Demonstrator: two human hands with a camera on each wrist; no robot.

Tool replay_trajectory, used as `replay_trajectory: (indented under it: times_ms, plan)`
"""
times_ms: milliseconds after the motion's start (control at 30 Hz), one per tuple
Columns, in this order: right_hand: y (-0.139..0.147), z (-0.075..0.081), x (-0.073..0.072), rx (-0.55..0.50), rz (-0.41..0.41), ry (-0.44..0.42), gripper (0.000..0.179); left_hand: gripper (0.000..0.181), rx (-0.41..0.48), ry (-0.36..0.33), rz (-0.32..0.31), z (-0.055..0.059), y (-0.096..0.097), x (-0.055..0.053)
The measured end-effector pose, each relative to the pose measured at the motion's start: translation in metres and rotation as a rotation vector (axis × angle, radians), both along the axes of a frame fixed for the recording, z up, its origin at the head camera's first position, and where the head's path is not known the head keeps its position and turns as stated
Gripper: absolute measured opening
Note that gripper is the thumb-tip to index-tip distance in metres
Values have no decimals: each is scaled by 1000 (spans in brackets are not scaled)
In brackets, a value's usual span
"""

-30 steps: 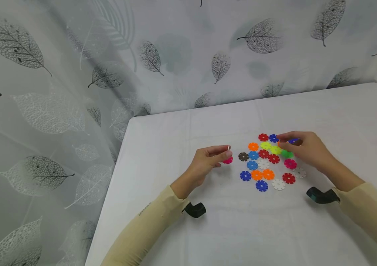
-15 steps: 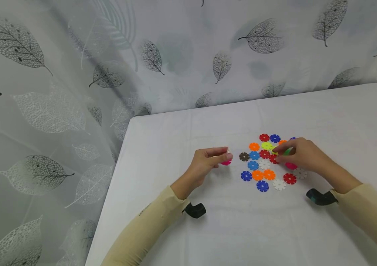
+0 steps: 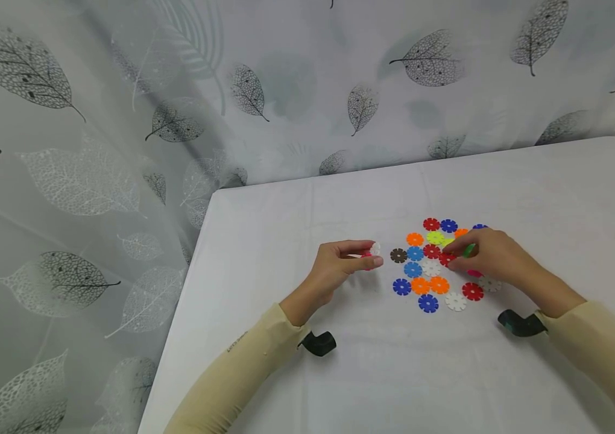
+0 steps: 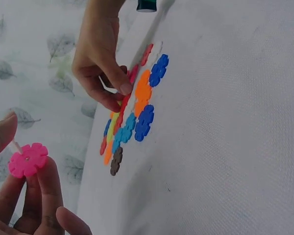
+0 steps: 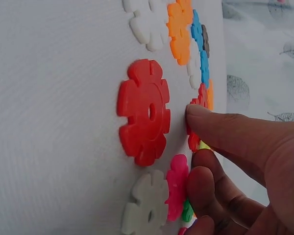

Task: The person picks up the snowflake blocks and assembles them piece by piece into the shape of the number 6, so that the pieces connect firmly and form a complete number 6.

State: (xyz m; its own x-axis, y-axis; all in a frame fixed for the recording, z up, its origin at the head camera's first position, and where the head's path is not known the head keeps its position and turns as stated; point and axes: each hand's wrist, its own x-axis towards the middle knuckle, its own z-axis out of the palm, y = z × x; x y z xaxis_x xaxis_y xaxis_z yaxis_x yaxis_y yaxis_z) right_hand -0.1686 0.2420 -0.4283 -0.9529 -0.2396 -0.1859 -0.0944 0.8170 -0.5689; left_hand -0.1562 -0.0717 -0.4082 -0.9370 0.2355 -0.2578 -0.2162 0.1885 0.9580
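Observation:
My left hand (image 3: 334, 265) pinches a pink snowflake disc (image 4: 28, 160) with a white snowflake disc (image 3: 375, 249) standing edge-on against it; the two look joined. My right hand (image 3: 497, 256) reaches down into the group of notched discs. Its thumb and forefinger pinch a red snowflake disc (image 3: 445, 259) at opposite edges, and that disc still lies at table level. A green disc (image 3: 468, 250) shows through the gap of that hand. Partly covered by the right fingers are a yellow disc and another pink disc (image 5: 177, 187).
Several loose discs lie flat around the right hand, among them a brown one (image 3: 398, 255), a dark blue one (image 3: 428, 303) and a red one (image 3: 473, 292). They rest on a white-covered table (image 3: 383, 374). Behind hangs a leaf-print curtain (image 3: 296, 90).
My right hand has come from the back of the group toward me, onto the red disc. The left hand has turned slightly, so the white disc shows its face more.

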Motion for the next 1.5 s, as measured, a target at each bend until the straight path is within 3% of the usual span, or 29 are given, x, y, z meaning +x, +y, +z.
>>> replay_trajectory:
  times_ms: [467,833,1167,1500]
  plan:
    - [0,0,-3,6,17,-33,48,35,-10,48,-21,-1,-1,0]
    - [0,2,-3,-10,19,-37,42,35,-14,16,-7,-2,0,1]
    - [-6,6,-1,-138,-2,6,34,36,17,57,-23,-2,0,2]
    - [-24,13,5,-322,1,48,28,37,-26,84,-27,-4,0,4]
